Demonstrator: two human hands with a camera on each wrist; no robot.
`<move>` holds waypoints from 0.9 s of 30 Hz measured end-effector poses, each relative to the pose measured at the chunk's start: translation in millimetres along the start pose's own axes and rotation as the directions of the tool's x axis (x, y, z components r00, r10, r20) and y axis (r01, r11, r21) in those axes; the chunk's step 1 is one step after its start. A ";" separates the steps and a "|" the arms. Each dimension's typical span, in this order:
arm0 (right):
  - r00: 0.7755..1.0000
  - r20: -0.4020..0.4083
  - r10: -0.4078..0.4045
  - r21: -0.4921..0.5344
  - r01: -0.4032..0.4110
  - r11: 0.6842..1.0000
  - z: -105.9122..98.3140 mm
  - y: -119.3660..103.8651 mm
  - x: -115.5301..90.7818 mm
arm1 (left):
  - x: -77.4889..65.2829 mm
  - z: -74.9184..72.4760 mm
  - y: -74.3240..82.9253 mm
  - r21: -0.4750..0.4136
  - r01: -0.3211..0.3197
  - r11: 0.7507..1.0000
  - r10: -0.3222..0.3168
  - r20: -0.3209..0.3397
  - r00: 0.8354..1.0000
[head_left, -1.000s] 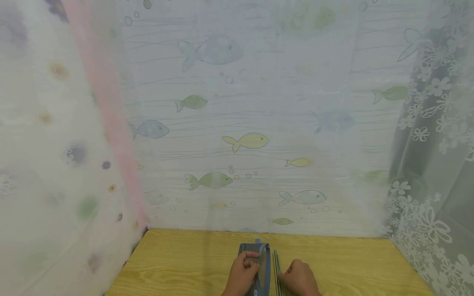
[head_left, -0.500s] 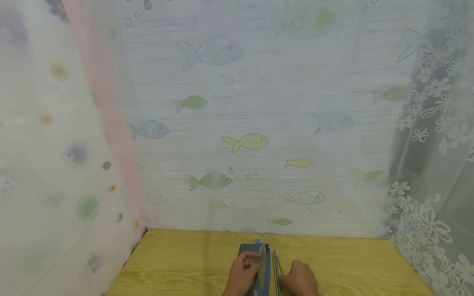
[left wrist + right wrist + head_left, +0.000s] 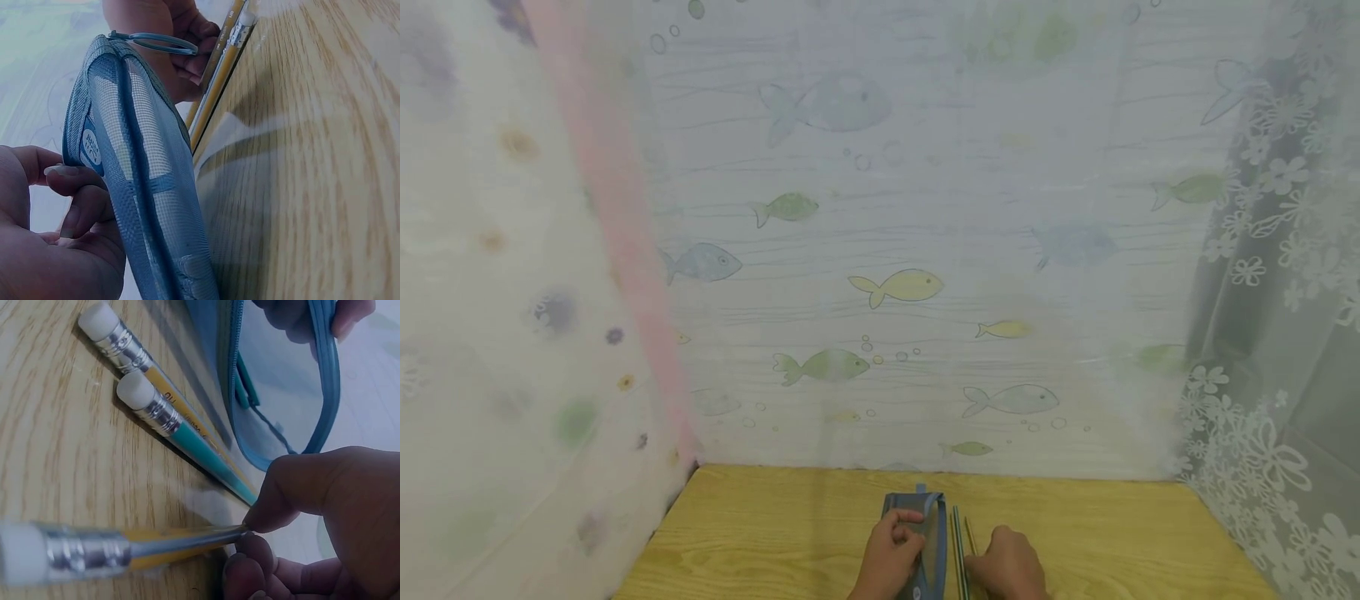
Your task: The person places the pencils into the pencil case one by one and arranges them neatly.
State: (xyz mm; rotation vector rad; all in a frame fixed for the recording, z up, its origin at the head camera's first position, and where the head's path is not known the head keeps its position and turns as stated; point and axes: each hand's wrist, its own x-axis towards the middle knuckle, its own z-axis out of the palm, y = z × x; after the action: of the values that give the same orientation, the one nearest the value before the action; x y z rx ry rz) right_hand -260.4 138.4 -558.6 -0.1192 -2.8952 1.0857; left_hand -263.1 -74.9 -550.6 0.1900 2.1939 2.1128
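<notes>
Your left hand (image 3: 891, 557) is curled at the side of the blue pencil case (image 3: 935, 546), thumb and finger pinching its edge; the case lies on the wood-grain table (image 3: 760, 533), its near end cut off by the bottom of the head view. Its zip gapes along the side facing your right hand (image 3: 1006, 565), and the lettering on its round badge (image 3: 92, 147) is too unclear to read with confidence. To the right of the case, well apart from your left hand, your right hand has thumb and fingertips closed on a yellow-and-silver pencil (image 3: 181, 545); your fingers hide its far end, and its white eraser end runs out of the right wrist view. Between the case and that hand, a yellow pencil (image 3: 181, 403) and a teal pencil (image 3: 209, 453) lie close together, white erasers showing, the other ends hidden or cut off; the print on the yellow one is only partly legible. At the case's mouth you see a teal strip (image 3: 247, 381), though you cannot tell whether it sits inside. Beyond the case hangs a pale sheet printed with fish (image 3: 910, 367), some of them very faint.
</notes>
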 end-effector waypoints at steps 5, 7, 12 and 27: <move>1.000 -0.008 -0.016 0.019 0.016 1.000 -1.8 -0.9 0.5 | 0.5 0.4 0.7 0.019 -0.001 1.000 0.001 -0.003 1.000; 1.000 -0.008 -0.020 0.033 0.020 0.999 -2.4 -2.2 0.5 | 0.9 0.5 0.2 0.017 0.001 1.000 -0.001 -0.001 1.000; 0.998 0.014 -0.054 0.086 0.052 0.995 -3.9 -6.0 1.3 | 2.2 0.5 -2.0 0.010 0.015 1.000 -0.015 0.005 1.000; 0.975 0.172 -0.139 0.231 0.097 0.968 -11.3 -20.4 5.4 | 2.0 1.3 -3.9 0.011 0.019 1.000 -0.019 -0.007 1.000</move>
State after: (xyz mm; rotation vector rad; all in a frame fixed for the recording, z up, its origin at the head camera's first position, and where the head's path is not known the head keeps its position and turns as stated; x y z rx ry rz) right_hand -266.1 131.0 -536.6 0.1723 -2.8657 1.4591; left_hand -264.9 -73.5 -554.5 0.1618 2.2022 2.0957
